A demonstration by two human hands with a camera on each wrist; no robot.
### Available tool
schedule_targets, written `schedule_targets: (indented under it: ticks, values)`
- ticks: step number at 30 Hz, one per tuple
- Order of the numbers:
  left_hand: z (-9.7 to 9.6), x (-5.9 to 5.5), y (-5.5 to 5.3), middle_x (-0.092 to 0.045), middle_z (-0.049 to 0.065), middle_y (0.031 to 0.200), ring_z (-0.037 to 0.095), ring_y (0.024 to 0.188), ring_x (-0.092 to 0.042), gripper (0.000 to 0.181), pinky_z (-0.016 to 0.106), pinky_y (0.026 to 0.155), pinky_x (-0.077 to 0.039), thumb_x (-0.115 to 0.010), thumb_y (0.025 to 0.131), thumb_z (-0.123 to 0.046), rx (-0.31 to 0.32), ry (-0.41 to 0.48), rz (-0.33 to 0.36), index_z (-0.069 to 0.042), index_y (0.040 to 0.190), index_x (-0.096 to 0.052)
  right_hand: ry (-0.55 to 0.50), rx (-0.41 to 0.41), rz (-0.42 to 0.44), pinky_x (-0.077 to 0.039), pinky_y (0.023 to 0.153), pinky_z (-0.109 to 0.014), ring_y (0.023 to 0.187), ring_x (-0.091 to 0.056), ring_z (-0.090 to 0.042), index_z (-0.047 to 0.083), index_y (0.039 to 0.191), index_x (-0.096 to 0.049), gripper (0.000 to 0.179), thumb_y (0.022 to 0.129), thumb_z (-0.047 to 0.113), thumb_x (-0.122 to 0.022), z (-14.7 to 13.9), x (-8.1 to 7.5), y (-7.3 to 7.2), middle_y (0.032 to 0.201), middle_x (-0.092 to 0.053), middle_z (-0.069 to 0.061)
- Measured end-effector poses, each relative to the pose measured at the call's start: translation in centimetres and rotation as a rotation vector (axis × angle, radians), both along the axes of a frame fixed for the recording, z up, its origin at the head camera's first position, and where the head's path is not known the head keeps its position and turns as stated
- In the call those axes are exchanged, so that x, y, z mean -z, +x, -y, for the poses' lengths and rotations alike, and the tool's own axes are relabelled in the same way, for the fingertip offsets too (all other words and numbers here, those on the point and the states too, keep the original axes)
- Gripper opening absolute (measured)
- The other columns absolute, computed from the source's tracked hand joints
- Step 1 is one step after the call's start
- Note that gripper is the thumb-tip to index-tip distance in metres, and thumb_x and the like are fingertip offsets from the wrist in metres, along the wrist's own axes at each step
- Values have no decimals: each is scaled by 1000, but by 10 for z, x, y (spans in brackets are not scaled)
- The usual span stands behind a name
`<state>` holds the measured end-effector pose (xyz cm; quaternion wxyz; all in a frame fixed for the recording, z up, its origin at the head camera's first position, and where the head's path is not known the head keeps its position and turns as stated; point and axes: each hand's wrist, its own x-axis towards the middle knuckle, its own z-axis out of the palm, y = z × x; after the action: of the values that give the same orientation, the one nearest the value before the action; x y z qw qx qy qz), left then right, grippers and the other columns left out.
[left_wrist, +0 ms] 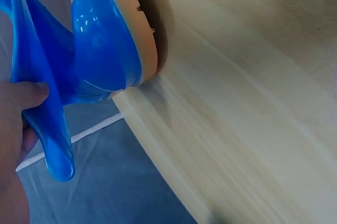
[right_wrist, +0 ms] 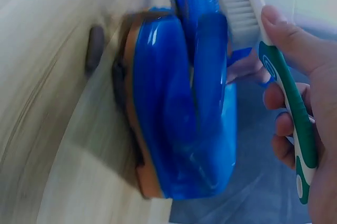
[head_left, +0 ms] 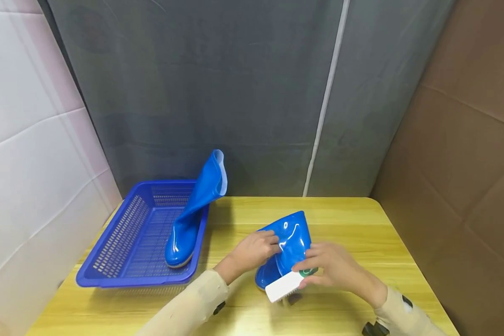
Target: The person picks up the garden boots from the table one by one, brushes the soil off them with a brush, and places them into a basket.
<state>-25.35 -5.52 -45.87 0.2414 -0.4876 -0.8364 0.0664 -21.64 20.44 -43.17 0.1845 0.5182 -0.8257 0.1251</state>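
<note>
A glossy blue rain boot (head_left: 293, 240) stands on the table, its soft shaft folded over; an orange-tan sole (left_wrist: 146, 40) shows in the left wrist view. My left hand (head_left: 255, 250) grips the shaft near its top, thumb on one side and fingers behind it. In my right hand (head_left: 335, 267) is a scrub brush (right_wrist: 288, 92) with a green and white handle, fingers curled round it. The brush's white head (head_left: 283, 287) overlaps the boot's lower part in the head view. Its pale bristles (right_wrist: 236, 8) are close beside the folded shaft in the right wrist view.
A blue plastic basket (head_left: 130, 283) sits at the left of the wooden table (head_left: 348, 219). Inside it, a second blue boot (head_left: 182, 240) leans over the right rim. Small dark lumps (right_wrist: 95, 50) lie by the boot's sole. Grey fabric (head_left: 235, 93) hangs behind the table.
</note>
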Motion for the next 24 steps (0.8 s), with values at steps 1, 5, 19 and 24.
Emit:
schedule_targets:
  ticks: [1,5,19,24]
  values:
    - [1,-1,0,-72,-10,89,6,83,-59,13,17,81,-55,-74,89,-20,4,9,2,-23,101,-77,-2,6,22,-48,67,-12,79,-60,-2,30,108,-76,36,82,55,-71,0,-3,2,91,-73,12]
    - [4,-4,0,-69,-9,85,7,81,-58,11,18,77,-54,-71,90,-16,20,48,6,-21,96,-78,-68,120,94,-42,62,-11,72,-51,0,30,109,-76,34,81,49,-75,-8,-12,5,82,-67,14]
    - [12,-14,-5,-68,-8,84,8,79,-57,11,19,76,-53,-76,84,-13,40,111,-8,-21,92,-76,-198,411,86,-32,51,-12,63,-43,2,33,105,-76,31,75,37,-83,-40,-7,-11,78,-63,17]
    - [15,-25,-8,-69,-8,86,7,82,-61,15,20,83,-56,-79,82,-10,27,147,-11,-20,93,-77,-220,445,50,-30,49,-12,62,-42,2,34,105,-76,31,75,36,-83,-45,-11,-14,76,-61,20]
